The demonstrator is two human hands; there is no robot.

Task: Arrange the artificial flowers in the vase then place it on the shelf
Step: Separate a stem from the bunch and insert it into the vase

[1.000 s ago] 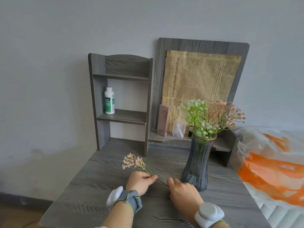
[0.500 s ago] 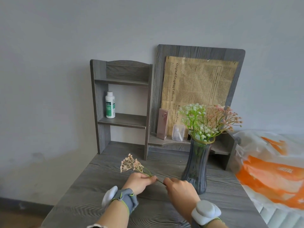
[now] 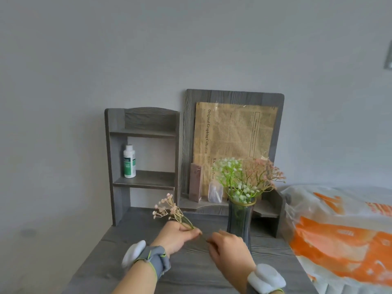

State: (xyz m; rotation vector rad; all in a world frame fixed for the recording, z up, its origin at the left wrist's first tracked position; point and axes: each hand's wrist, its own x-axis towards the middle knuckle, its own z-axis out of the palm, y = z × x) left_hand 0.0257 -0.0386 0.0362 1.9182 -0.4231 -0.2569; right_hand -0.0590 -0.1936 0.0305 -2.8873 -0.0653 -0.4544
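Note:
A pale pink flower sprig (image 3: 167, 207) is raised off the grey wooden table (image 3: 186, 270), its head pointing up and left. My left hand (image 3: 177, 235) pinches its green stem near the blooms. My right hand (image 3: 230, 248) pinches the stem's lower end, just left of the vase. The dark glass vase (image 3: 240, 223) with a gold rim stands upright on the table. It holds white-green flowers (image 3: 231, 177) and pink flowers (image 3: 266, 172). Behind stands the grey shelf unit (image 3: 144, 179).
A white and green bottle (image 3: 129, 161) stands on the shelf's middle board. A pink box (image 3: 195, 182) and a small clear bottle (image 3: 215, 191) sit on the low ledge under a board covered with newspaper print (image 3: 233, 136). An orange and white plastic bag (image 3: 339, 234) lies on the right.
Both hands have lifted the sprig a little off the table and its head now tilts more upward. The camera view has tipped upward, so everything sits lower in frame.

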